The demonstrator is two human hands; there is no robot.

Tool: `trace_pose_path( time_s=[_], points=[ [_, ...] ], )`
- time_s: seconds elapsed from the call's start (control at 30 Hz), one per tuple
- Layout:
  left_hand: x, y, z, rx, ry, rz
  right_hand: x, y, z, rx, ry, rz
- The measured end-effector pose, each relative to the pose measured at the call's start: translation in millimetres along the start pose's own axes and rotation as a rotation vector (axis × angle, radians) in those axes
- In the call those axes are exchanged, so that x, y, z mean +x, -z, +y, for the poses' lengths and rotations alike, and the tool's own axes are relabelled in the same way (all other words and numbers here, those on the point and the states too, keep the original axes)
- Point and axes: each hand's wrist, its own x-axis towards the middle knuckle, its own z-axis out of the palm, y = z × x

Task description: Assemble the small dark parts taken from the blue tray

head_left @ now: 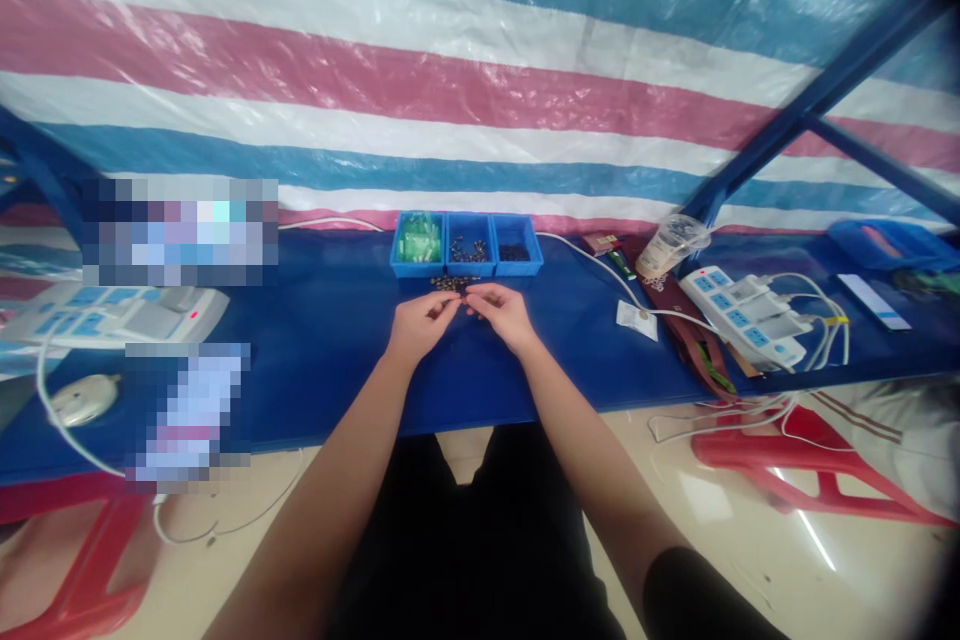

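My left hand [421, 324] and my right hand [504, 313] meet over the blue table [465, 380], fingertips pinched close together. Whatever lies between them is too small to name. Just beyond my fingers is a small heap of brass-coloured and dark parts [454, 283]. Three joined blue bins stand behind it. Green and clear small pieces [420, 240] fill the left bin [418, 270]. The middle bin [470, 270] has metallic small parts [469, 250], and dark small parts [514, 252] lie in the right bin [517, 269].
On the right are a plastic cup [671, 245], a white packet [637, 320], a brown strap [679, 320], a power strip [742, 315] with cables and a phone [874, 302]. Another power strip [120, 315] and a mouse [86, 400] are left. Red stools [817, 465] stand below.
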Motion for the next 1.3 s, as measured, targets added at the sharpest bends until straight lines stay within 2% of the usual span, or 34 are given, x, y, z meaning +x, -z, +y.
trace_pose_path(
  time_s=[0.3, 0.6, 0.77, 1.13, 1.3],
  points=[
    [0.7, 1.3, 1.0, 0.024, 0.044, -0.027, 1.0, -0.2, 2.4, 0.012, 0.025, 0.013],
    [0.5, -0.1, -0.4, 0.023, -0.003, 0.006, 1.2, 0.1, 2.7, 0.032, 0.006, 0.007],
    [-1.0, 0.7, 1.8, 0.040, -0.015, -0.036, 1.5, -0.3, 3.6, 0.009, 0.025, 0.033],
    [-2.3, -0.7, 1.0, 0.077, -0.155, -0.034, 0.4, -1.5, 3.0, -0.099, 0.061, 0.038],
    [-1.6, -0.3, -1.9, 0.087, -0.189, -0.073, 1.7, 0.1, 5.4, -0.091, 0.050, -0.020]
  ],
)
